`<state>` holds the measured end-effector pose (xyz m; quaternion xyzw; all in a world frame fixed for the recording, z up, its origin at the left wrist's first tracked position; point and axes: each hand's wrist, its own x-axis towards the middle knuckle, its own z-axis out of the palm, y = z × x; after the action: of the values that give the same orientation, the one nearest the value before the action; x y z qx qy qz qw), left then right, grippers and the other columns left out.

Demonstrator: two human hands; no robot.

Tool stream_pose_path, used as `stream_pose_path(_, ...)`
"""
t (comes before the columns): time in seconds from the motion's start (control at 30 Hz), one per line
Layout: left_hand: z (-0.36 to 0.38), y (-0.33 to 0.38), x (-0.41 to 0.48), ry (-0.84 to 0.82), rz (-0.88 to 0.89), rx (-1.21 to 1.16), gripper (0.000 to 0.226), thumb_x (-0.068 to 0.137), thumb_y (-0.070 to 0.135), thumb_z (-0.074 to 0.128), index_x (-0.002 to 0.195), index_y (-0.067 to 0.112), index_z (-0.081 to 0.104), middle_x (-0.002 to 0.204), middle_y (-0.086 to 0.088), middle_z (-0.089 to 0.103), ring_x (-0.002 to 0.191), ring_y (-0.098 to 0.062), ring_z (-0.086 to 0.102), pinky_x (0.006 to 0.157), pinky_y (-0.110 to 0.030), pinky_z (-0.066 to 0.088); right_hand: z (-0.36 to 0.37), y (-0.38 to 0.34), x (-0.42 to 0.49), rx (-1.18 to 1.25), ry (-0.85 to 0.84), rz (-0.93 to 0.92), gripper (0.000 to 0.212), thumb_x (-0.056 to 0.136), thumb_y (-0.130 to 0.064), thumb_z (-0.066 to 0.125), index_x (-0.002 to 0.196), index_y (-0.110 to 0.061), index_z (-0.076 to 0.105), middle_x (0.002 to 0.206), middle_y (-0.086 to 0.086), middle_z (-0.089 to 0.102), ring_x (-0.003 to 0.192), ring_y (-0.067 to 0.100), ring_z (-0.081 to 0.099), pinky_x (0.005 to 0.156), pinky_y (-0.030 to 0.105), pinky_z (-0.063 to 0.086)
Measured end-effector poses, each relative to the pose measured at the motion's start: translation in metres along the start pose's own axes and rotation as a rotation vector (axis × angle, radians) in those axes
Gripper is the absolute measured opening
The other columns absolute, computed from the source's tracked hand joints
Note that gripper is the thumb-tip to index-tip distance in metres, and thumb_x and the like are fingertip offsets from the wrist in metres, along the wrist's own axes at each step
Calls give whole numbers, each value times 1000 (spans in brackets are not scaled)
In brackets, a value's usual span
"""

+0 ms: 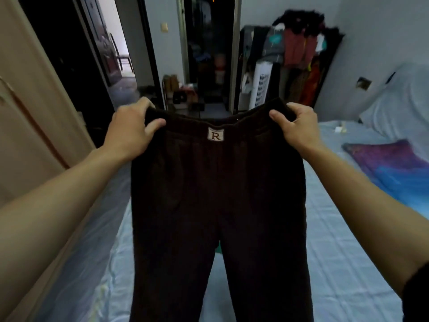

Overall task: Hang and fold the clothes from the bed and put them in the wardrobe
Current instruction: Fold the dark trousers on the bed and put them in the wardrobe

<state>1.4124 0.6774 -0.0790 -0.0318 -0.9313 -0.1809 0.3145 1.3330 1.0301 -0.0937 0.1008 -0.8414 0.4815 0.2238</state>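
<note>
A pair of dark brown trousers (pixel 216 205) hangs upright in front of me over the bed (pixel 336 240). Its waistband is stretched wide and carries a small white label with the letter R. My left hand (pixel 132 131) grips the waistband's left corner. My right hand (pixel 297 126) grips the right corner. Both legs hang straight down and hide the middle of the bed. The wardrobe (pixel 30 108) is a beige panel along the left, with a dark opening behind it.
A purple and blue cloth (pixel 394 168) lies on the light blue sheet at the right, with a white pillow (pixel 399 108) beyond it. A rack with hanging clothes (pixel 301 56) and a white appliance (pixel 262 82) stand at the far wall. An open doorway (pixel 116 49) is far left.
</note>
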Motion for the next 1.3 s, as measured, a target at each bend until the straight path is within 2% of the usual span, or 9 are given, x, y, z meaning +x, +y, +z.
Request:
stream_pose_path(0.1, 71, -43, 1, -172, -33, 21, 22, 87, 28, 71, 94, 15, 55, 91, -13, 66, 87, -35, 61, 78, -47, 50, 51, 57, 8, 8, -77, 101, 21, 90, -27, 70, 84, -7, 70, 79, 7, 68, 66, 10, 62, 59, 23, 51)
stream_pose_path(0.27, 194, -105, -3, -339, -110, -18, 18, 89, 24, 69, 91, 15, 54, 88, -11, 64, 83, -34, 60, 72, -42, 47, 121, 150, 7, -101, -149, 258, 29, 89, -26, 71, 73, -3, 63, 63, 5, 58, 59, 14, 53, 56, 28, 42)
stream_pose_path(0.37, 267, -131, -13, -341, -165, -73, 17, 90, 24, 67, 89, 15, 53, 85, -4, 59, 79, -26, 55, 68, -36, 39, 161, 208, 8, -135, -166, 349, 30, 90, -27, 69, 76, -1, 63, 70, 14, 64, 60, 23, 57, 54, 25, 45)
stream_pose_path(0.43, 312, -147, -25, -355, -199, -109, 16, 91, 23, 66, 91, 15, 53, 85, -3, 58, 78, -25, 55, 69, -35, 39, 186, 247, 8, -172, -164, 389, 30, 91, -29, 68, 81, -1, 65, 76, 17, 67, 70, 30, 64, 62, 34, 49)
stream_pose_path(0.53, 373, -167, -44, -390, -260, -134, 23, 91, 20, 65, 110, 11, 56, 103, -11, 63, 95, -32, 58, 79, -40, 45, 223, 302, 3, -267, -198, 434, 24, 92, -29, 67, 99, -6, 68, 94, 12, 70, 91, 29, 66, 72, 28, 49)
stream_pose_path(0.67, 438, -182, -87, -538, -230, -61, 60, 93, 27, 63, 144, 7, 38, 139, -17, 49, 126, -37, 42, 103, -52, 41, 268, 369, -25, -487, -376, 467, 74, 91, -33, 68, 151, -11, 30, 153, 15, 35, 140, 33, 33, 113, 47, 33)
stream_pose_path(0.9, 541, -204, -176, -895, -95, 201, 71, 97, 62, 17, 158, 25, 12, 165, -6, 6, 152, -27, 4, 122, -49, 13, 319, 453, -125, -616, -646, 412, 73, 97, -57, 42, 157, -22, 19, 165, 8, 10, 152, 25, 8, 123, 46, 12)
stream_pose_path(1.03, 575, -220, -196, -885, -115, 230, 77, 92, 69, 5, 158, 28, 9, 166, -5, 3, 152, -27, -1, 122, -53, 4, 335, 490, -167, -769, -667, 343, 81, 91, -72, 10, 158, -27, 1, 166, 7, -8, 151, 22, -14, 123, 47, -4)
stream_pose_path(1.3, 601, -227, -213, -739, -68, 305, 75, 94, 66, 14, 157, 26, 18, 164, -6, 14, 151, -28, 11, 121, -52, 8, 356, 517, -180, -909, -574, 248, 76, 96, -67, 9, 158, -26, -4, 164, 11, -12, 151, 25, -18, 123, 48, -5)
